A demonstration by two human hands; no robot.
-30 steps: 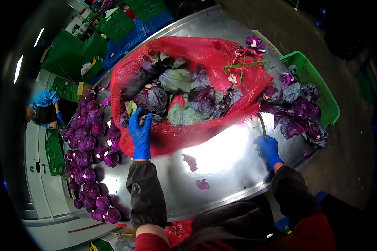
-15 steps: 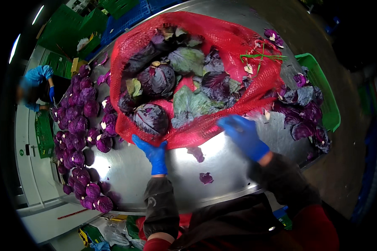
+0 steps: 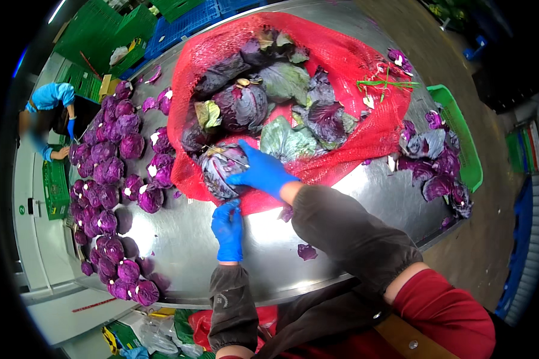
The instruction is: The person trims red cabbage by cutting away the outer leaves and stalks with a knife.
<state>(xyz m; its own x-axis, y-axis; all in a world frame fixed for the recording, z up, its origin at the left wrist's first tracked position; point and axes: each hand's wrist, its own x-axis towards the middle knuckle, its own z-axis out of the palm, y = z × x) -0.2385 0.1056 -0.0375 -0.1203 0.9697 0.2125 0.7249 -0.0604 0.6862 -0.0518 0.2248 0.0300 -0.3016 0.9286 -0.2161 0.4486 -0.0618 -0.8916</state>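
In front of me lies an opened red mesh bag (image 3: pixel 347 158) with whole red cabbages and loose outer leaves on it. My right hand (image 3: pixel 262 170), in a blue glove, reaches across and grips the right side of a red cabbage (image 3: pixel 218 170) at the bag's near left edge. Just below that cabbage, my gloved left hand (image 3: pixel 227 230) is closed, its fingers curled at the bag's near edge; what they hold, if anything, is hidden. Behind sits another red cabbage (image 3: pixel 242 107), with a greenish leaf (image 3: pixel 287 140) to its right.
Many trimmed red cabbages (image 3: pixel 108 170) cover the left of the metal table (image 3: pixel 281 257). Purple leaves (image 3: pixel 440 164) are heaped by a green crate (image 3: pixel 461 131) at the right. Green string (image 3: pixel 386 85) lies on the bag. At the far left a person in blue (image 3: pixel 51 99) works.
My right hand has moved left from the bag's near edge onto the cabbage. My left hand's spread fingers have curled in, and the cabbage has turned slightly.
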